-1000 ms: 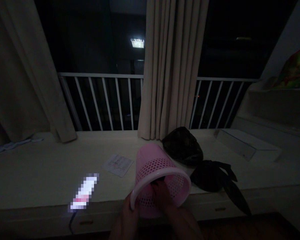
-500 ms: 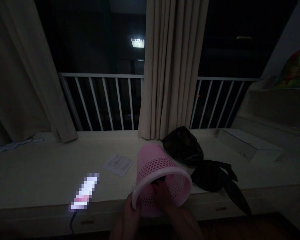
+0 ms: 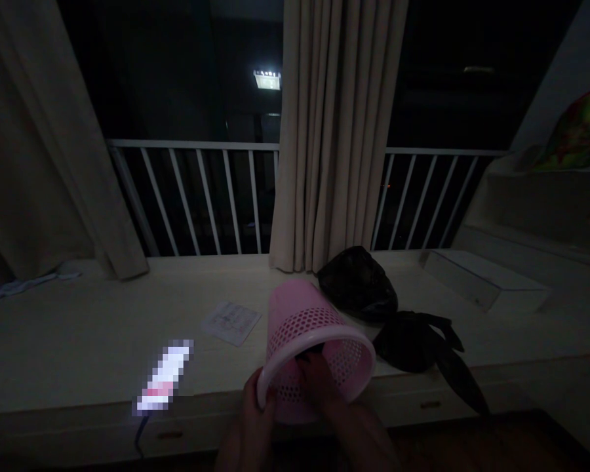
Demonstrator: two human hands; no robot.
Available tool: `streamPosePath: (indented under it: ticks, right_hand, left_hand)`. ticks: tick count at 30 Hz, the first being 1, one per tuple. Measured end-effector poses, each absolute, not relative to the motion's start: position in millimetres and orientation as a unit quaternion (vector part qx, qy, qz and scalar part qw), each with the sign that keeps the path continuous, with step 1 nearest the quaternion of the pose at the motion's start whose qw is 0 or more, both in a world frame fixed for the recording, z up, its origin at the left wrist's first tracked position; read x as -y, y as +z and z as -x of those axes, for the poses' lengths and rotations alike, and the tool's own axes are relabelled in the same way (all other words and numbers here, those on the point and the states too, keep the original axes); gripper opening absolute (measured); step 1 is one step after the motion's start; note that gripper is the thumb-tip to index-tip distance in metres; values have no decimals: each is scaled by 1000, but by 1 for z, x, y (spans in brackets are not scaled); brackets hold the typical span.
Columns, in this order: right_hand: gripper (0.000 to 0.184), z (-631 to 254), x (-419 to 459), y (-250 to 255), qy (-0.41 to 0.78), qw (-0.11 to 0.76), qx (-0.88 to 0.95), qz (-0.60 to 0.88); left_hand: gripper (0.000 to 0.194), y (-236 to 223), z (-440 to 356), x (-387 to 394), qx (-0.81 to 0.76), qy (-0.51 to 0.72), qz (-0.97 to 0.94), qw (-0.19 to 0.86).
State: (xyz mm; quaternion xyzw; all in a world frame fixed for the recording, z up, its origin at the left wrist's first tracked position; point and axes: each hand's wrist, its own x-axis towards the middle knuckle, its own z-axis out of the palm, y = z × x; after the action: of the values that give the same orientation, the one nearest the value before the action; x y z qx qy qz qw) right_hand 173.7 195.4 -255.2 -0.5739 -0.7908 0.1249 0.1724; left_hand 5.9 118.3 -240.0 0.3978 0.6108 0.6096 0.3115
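Observation:
A pink waste basket [image 3: 295, 308] with a perforated band lies tilted, its mouth facing me, over the front edge of the pale ledge. My left hand [image 3: 258, 400] is closed around the left side of its rim. Inside the basket is my right hand [image 3: 317, 377], reaching towards something black [image 3: 319, 349] deep within; its fingertips are dark and partly hidden, so I cannot tell whether they grip it. To the right of the basket lie a black plastic bag [image 3: 358, 285] and another black bag [image 3: 408, 344] with knotted, trailing ends.
A sheet of paper [image 3: 233, 322] lies left of the basket. Nearer the front edge is a lit, blurred-out phone-like device [image 3: 166, 377] with a cable. A white box [image 3: 486, 278] stands at right. Behind the ledge [image 3: 103, 341] are curtains [image 3: 341, 131] and a white railing [image 3: 191, 145].
The view has shifted very slightly. Both hands stay at the basket, the left on its rim and the right inside it, with hardly any movement.

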Motion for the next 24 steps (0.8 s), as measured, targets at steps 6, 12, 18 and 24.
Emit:
streamPosePath:
  ticks: [6,12,18,24]
  right_hand:
    - [43,-175,-195,-258,120,173,793,571]
    - [42,-174,-193,-251,127,175,793,570]
    - [39,-175,-194,-254,129,181,791,571]
    - [42,-175,-193,-256,116,200,789,569]
  left_hand:
    - [71,-241,-6,-119,-600,629,-393,300]
    - [69,-236,-3,-116,-597,613,-412,314]
    - [68,-231,-3,-114,-613,601,-404,314]
    - [67,-232,-3,-114,-609,610,-396,315]
